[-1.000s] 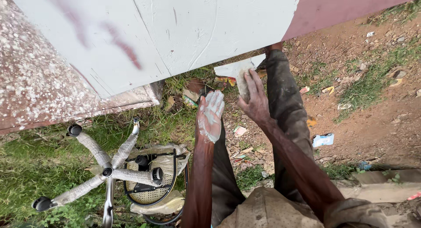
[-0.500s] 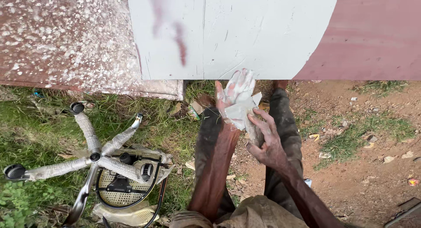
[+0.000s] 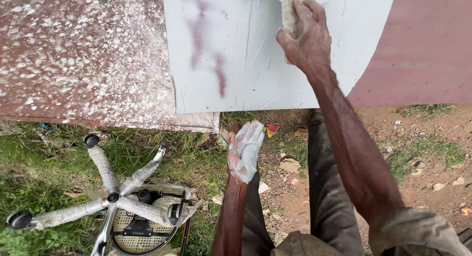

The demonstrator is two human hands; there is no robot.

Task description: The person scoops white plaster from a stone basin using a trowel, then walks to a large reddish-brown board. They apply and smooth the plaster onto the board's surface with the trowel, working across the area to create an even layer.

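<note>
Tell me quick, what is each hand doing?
Left hand: open, holding nothing, coated in white paste.
Right hand: closed on a pale rag, pressed to the white panel.

An outdoor yard workshop: grass (image 3: 44, 152), littered dirt (image 3: 432, 152), painted panels (image 3: 236, 54), an upturned office chair (image 3: 118, 202)

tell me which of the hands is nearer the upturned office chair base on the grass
Left. The left hand, coated in white paste, hangs open just right of the upturned five-legged chair base. The right hand is far up, pressing a pale rag on the white panel.

Soft even daylight, sharp focus
</note>
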